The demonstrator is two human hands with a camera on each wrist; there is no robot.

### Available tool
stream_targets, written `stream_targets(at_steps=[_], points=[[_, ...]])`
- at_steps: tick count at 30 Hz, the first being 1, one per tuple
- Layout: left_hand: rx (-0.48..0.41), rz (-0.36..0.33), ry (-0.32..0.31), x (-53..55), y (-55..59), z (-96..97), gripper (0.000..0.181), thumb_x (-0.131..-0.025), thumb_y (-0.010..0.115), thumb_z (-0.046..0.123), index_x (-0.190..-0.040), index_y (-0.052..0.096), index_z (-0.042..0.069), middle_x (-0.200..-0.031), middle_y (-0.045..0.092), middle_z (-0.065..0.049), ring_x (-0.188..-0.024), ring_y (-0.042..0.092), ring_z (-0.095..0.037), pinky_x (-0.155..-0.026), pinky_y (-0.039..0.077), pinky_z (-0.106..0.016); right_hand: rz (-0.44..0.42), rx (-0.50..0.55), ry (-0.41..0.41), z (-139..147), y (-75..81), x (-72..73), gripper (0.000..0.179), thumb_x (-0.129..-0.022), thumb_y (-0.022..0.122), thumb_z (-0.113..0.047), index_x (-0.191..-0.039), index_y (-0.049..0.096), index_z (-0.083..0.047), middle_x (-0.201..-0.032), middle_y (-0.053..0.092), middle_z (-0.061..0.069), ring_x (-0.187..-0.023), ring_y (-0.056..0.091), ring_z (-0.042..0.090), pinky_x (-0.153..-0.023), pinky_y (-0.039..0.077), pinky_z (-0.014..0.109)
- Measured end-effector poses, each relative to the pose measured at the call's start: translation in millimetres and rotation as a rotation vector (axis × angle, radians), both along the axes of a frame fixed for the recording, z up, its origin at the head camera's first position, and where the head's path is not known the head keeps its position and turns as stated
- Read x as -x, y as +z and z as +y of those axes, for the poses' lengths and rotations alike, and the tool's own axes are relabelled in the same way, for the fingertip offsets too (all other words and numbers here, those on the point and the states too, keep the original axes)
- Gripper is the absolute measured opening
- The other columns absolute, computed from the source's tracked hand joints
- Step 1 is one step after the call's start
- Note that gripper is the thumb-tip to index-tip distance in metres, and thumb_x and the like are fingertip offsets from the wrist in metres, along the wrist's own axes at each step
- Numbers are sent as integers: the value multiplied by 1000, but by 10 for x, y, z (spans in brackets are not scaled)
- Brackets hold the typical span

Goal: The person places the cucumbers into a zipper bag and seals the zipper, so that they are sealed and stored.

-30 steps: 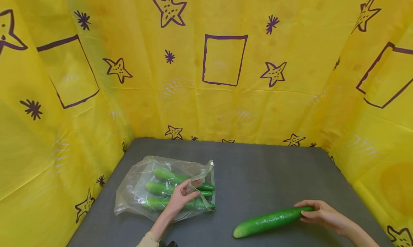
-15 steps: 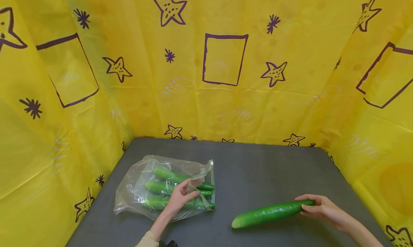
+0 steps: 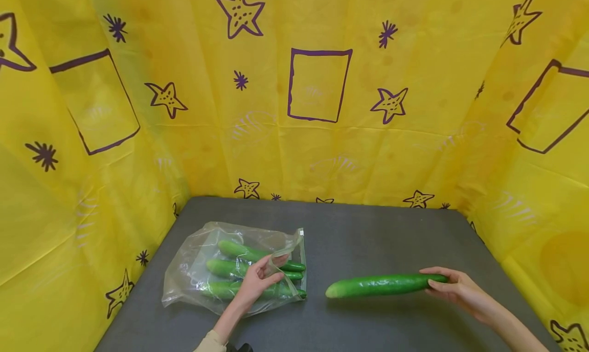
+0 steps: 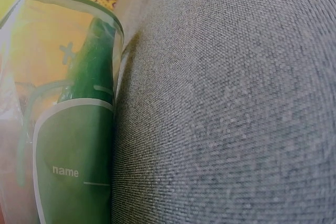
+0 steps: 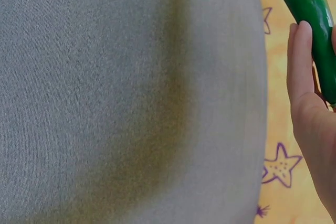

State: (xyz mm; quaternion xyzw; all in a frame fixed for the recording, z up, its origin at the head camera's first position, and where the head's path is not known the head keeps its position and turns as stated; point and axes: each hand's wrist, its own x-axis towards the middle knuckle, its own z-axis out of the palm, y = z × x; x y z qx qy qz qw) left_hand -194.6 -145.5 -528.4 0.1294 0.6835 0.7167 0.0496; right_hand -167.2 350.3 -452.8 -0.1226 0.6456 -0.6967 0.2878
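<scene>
A clear zip bag (image 3: 188, 265) lies on the left of the table with three cucumbers (image 3: 230, 267) inside, their dark tips toward its mouth on the right. My left hand (image 3: 257, 283) pinches the upper layer of the bag's mouth and lifts it, leaving a gap. In the left wrist view the bag's printed green label (image 4: 73, 156) reads "name". My right hand (image 3: 453, 288) grips another cucumber (image 3: 377, 285) by its dark end. That cucumber is raised off the table, nearly level, its pale end pointing left at the bag's mouth. The right wrist view shows the fingers (image 5: 303, 51) along it.
The grey cloth-covered table (image 3: 359, 239) is enclosed by a yellow curtain (image 3: 322, 153) with purple star drawings on the back and both sides. A small black object (image 3: 244, 347) shows at the bottom edge beside the left sleeve (image 3: 211, 342).
My right hand has lifted the cucumber from the table; its pale end has risen and swung up to nearly level, slightly leftward. The left hand and the bag have stayed in place.
</scene>
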Motion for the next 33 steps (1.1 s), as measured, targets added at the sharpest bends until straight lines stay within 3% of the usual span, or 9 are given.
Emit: stream_targets(at_steps=[7, 15, 21, 25, 28, 33], points=[[3, -26, -1, 2, -3, -4, 57, -85, 69, 7, -137, 46, 1, -143, 46, -18, -120, 47, 8, -96, 42, -14, 45, 71, -30, -77, -41, 15, 37, -98, 43, 0, -121, 65, -20, -116, 57, -12, -106, 61, 5, -95, 50, 25], [0, 3, -21, 1, -2, -8, 56, -86, 67, 7, -137, 46, 0, -139, 51, -18, -120, 52, 2, -94, 45, -16, 57, 66, -121, -219, -102, 34, 35, -97, 47, -1, -115, 67, -23, -112, 57, -11, -102, 63, 5, -93, 51, 25], [28, -30, 28, -5, 22, 4, 59, -85, 68, 8, -138, 44, -1, -148, 39, -20, -134, 41, -18, -94, 43, -13, 61, 85, -167, -350, -148, 72, 33, -97, 48, -2, -112, 68, -24, -110, 57, -8, -100, 64, 6, -92, 52, 25], [40, -37, 43, -10, 33, 6, 60, -85, 69, 8, -139, 44, -2, -149, 35, -21, -138, 32, -34, -99, 42, -20, 60, 67, -192, -457, -185, 96, 33, -96, 50, -3, -111, 68, -26, -110, 55, -7, -99, 64, 6, -92, 52, 25], [58, -36, 50, -11, 28, 2, 60, -85, 69, 9, -139, 44, -1, -150, 35, -21, -139, 31, -36, -103, 41, -25, 45, 56, -213, -535, -216, 114, 31, -95, 52, -3, -110, 69, -26, -110, 55, -6, -98, 64, 6, -93, 52, 26], [60, -42, 46, -8, 20, 0, 61, -85, 69, 9, -139, 44, 0, -147, 40, -19, -135, 38, -34, -95, 45, -19, 24, 51, -262, -659, -254, 141, 28, -94, 55, -4, -108, 69, -24, -110, 53, -4, -97, 63, 6, -92, 52, 25]])
